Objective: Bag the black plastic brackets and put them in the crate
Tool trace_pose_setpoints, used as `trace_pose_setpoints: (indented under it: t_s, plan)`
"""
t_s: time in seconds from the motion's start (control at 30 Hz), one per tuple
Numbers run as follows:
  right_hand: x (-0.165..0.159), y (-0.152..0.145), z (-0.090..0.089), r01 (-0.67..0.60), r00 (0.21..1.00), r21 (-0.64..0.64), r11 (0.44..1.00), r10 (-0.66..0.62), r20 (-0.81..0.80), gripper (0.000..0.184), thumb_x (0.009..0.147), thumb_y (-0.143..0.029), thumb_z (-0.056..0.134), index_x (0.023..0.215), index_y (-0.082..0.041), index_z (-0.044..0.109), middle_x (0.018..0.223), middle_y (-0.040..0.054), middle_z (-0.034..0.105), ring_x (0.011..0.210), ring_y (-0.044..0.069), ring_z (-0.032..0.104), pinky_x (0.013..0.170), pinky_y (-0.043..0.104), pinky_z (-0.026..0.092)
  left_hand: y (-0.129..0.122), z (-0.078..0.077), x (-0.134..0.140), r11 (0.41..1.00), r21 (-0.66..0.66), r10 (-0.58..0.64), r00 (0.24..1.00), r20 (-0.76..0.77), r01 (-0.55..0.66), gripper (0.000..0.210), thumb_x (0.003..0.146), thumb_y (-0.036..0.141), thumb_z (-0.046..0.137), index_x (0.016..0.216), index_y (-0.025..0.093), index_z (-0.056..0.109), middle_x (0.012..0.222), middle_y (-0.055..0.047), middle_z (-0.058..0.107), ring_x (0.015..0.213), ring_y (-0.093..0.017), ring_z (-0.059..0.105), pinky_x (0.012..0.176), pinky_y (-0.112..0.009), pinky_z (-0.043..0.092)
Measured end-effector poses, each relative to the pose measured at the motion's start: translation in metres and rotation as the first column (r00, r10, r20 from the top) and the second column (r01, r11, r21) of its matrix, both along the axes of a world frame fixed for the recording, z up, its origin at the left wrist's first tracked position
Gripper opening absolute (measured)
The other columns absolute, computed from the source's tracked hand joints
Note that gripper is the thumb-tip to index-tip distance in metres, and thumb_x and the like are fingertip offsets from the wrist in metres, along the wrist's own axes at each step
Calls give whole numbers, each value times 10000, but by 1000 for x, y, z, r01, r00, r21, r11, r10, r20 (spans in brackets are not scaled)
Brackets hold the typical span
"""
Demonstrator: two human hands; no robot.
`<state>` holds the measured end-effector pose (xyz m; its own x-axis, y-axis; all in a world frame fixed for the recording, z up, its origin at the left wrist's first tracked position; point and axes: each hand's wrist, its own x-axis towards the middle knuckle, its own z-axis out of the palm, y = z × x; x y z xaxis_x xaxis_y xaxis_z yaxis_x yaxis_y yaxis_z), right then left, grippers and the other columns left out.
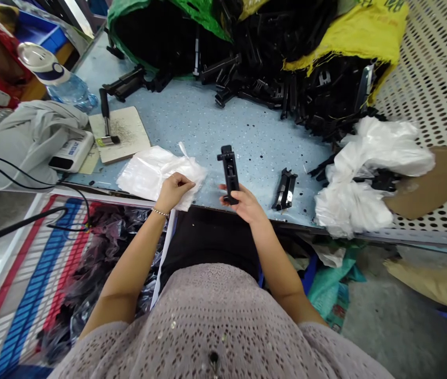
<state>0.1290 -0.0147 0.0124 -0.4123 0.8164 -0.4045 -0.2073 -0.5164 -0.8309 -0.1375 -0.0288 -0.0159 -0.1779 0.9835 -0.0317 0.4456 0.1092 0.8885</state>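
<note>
My right hand (248, 204) is closed around the lower end of a black plastic bracket-like part (229, 171), held upright just above the table's front edge. On the left, my left hand (175, 190) pinches the right side of a stack of thin white plastic bags (144, 171) lying on the table. A second black part (285, 188), with a shiny strip on it, lies on the table to the right of my right hand. The fingertips of my left hand cover the spot of the bag they grip.
Black parts (263, 63) spill from a green sack (207, 16) and a yellow sack (349, 39) at the back. A hammer (105, 118) rests on a board (132, 131) at left, near a water bottle (63, 84). White plastic bundles (357, 205) lie at right by a perforated basket (436, 68).
</note>
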Motion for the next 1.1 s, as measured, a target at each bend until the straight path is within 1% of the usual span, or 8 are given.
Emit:
trace_pose_setpoints:
  t_s: [0.13, 0.27, 0.4, 0.6, 0.73, 0.9, 0.97, 1.1]
  plan:
    - [-55, -3, -3, -100, 958, -125, 987, 62, -281, 377, 675, -375, 868, 975, -208, 711, 935, 18, 729, 800, 168, 669, 774, 333, 599, -4, 4, 6, 993, 110, -37, 999, -28, 40, 151, 843, 324, 679, 767, 196, 703, 852, -51, 696, 867, -199, 653, 847, -349, 539]
    - [-75, 5, -18, 33, 967, -202, 979, -83, -243, 356, 609, -358, 926, 831, -184, 709, 858, 23, 721, 793, 154, 635, 722, 292, 590, -16, 9, -4, 966, 252, 84, 991, -101, -56, 119, 878, 240, 610, 911, 186, 711, 1026, -89, 720, 912, -208, 679, 832, -365, 578]
    - [-53, -4, -18, 193, 976, -39, 980, -196, -93, 369, 648, -354, 914, 934, -215, 727, 920, 1, 717, 824, 148, 651, 745, 275, 577, -22, 12, -16, 946, 288, 1, 888, -459, 148, 307, 886, 87, 470, 952, 169, 758, 1160, -151, 715, 1085, -284, 672, 983, -492, 564]
    - [-13, -34, -7, -212, 969, 172, 962, 184, 167, 504, 762, -412, 846, 1217, -255, 695, 1089, 48, 737, 907, 219, 699, 764, 354, 588, -18, 11, -14, 966, 237, -21, 943, -332, 105, 478, 916, 136, 511, 1378, 137, 635, 1378, -174, 638, 1122, -258, 696, 996, -453, 607]
    - [-16, -33, -16, -225, 907, 151, 963, 150, 393, 466, 753, -418, 855, 1159, -247, 700, 947, 17, 721, 752, 174, 660, 698, 319, 549, -32, 16, -1, 918, 298, -135, 912, -387, 262, 571, 969, 117, 449, 1536, 170, 495, 1515, -178, 541, 1322, -266, 621, 1104, -434, 560]
    - [-44, -27, -14, -49, 990, -168, 985, 26, -141, 430, 766, -567, 808, 980, -227, 655, 845, 9, 665, 699, 149, 595, 602, 285, 523, -60, 23, 31, 754, 405, -350, 837, -421, 518, 701, 980, 39, 363, 1643, 258, 308, 1594, -141, 479, 1469, -241, 499, 1197, -421, 485]
    - [-49, -29, -10, -45, 981, -157, 987, 14, -195, 383, 786, -535, 800, 965, -229, 655, 861, 8, 659, 782, 164, 611, 671, 296, 549, -67, 24, 38, 732, 431, -366, 838, -405, 528, 736, 976, 27, 360, 1660, 279, 254, 1598, -141, 472, 1470, -237, 498, 1189, -419, 496]
    - [-46, -43, 0, -31, 993, 198, 980, 7, 122, 418, 733, -226, 822, 1127, -267, 687, 1156, 19, 673, 1213, 216, 586, 1095, 373, 479, -69, 24, 41, 719, 351, -427, 779, -458, 601, 749, 942, 61, 442, 1649, 250, 289, 1565, -165, 506, 1423, -279, 550, 1163, -460, 522]
